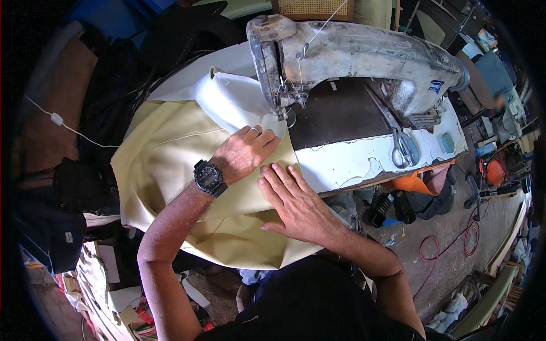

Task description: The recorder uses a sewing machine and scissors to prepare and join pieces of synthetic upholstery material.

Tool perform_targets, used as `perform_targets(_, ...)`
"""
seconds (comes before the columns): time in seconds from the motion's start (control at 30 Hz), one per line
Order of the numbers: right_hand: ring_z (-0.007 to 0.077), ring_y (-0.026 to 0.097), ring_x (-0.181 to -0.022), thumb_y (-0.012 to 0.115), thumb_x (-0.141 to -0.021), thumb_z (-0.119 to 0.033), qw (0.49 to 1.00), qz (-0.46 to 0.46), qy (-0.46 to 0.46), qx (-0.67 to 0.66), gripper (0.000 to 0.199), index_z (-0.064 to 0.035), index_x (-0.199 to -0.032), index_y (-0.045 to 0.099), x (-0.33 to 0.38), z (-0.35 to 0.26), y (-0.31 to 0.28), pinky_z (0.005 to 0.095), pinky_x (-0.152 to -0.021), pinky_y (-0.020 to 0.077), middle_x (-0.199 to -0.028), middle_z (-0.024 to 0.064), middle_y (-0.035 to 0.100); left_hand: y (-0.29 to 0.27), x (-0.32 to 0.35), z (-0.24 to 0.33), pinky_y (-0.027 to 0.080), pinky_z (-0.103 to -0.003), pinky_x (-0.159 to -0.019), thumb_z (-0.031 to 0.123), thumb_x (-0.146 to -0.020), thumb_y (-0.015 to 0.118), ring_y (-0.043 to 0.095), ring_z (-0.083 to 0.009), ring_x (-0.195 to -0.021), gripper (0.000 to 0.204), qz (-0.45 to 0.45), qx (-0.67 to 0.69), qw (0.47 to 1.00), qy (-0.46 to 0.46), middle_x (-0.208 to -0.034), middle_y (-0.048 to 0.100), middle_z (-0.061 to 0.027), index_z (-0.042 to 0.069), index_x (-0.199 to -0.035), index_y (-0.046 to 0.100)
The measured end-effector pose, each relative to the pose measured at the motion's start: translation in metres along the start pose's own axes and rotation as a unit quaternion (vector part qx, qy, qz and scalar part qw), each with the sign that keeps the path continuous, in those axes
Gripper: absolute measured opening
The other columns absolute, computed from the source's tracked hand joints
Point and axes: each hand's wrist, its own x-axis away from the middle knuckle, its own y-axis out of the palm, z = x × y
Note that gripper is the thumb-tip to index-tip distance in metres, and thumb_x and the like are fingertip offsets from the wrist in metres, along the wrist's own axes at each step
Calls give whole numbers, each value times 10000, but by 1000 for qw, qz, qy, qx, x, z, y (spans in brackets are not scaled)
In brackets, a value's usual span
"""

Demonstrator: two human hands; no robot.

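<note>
A cream-yellow sheet of upholstery vinyl (170, 149) spreads over the sewing table and hangs toward my lap. Its white underside shows where a flap (236, 94) is folded over by the needle. My left hand (244, 152), with a watch at the wrist, has its fingers curled on the edge of that flap, just short of the presser foot. Flat on the vinyl lies my right hand (296, 206), fingers stretched out. The worn grey sewing machine (369, 54) stands over the far side, its needle area (282, 113) close beyond my left fingers.
Large scissors (398, 142) lie under the machine's arm, beside a small teal piece (448, 142) on the chipped white tabletop (341, 165). Orange material (418, 181) hangs below the table edge. A red cord (435, 256) coils on the floor at right. A white cable (79, 133) runs at left.
</note>
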Motion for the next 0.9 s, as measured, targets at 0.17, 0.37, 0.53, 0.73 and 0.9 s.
perform_targets(0.17, 384, 242, -1574, 628, -925, -664, 1000, 6, -1, -5, 972, 21, -1563, 367, 0, 0, 2, 535, -1303, 148, -1671, 230, 299, -1, -3, 6, 567, -387, -890, 124, -825, 637, 640, -262, -987, 462, -29, 2, 999, -13, -1095, 610, -83, 42, -1280, 645)
perform_targets(0.37, 379, 251, -1569, 629, -929, -660, 1000, 16, -1, 2, 956, 22, -1551, 384, 1, 0, 3, 533, -1301, 149, -1655, 231, 323, 3, -4, 8, 566, -397, -917, 107, -825, 637, 649, -288, -1041, 461, -16, 7, 1000, -24, -1105, 606, -106, 38, -1281, 628)
perform_targets(0.53, 383, 258, -1565, 600, -928, -699, 1000, 12, 11, 8, 979, 35, -1544, 395, -5, 2, -2, 538, -1303, 143, -1636, 239, 343, 3, -11, 10, 563, -394, -899, 111, -806, 674, 667, -289, -1001, 399, -3, 14, 999, -42, -1104, 620, -119, 5, -1190, 642)
perform_targets(0.73, 387, 258, -1562, 549, -904, -790, 1000, 23, 19, -8, 1086, 54, -1563, 364, -12, 11, -3, 544, -1304, 132, -1623, 257, 351, 12, -24, 10, 573, -414, -893, 47, -784, 678, 662, -322, -1008, 418, 15, 50, 995, -85, -1075, 601, -127, 12, -1199, 660)
perform_targets(0.9, 391, 249, -1564, 556, -883, -816, 999, 40, 24, -18, 1126, 64, -1558, 365, -16, 12, -3, 550, -1304, 120, -1608, 273, 364, 21, -29, 8, 592, -426, -823, 41, -823, 679, 686, -348, -924, 333, 11, 102, 987, -126, -1038, 617, -139, 30, -1156, 671)
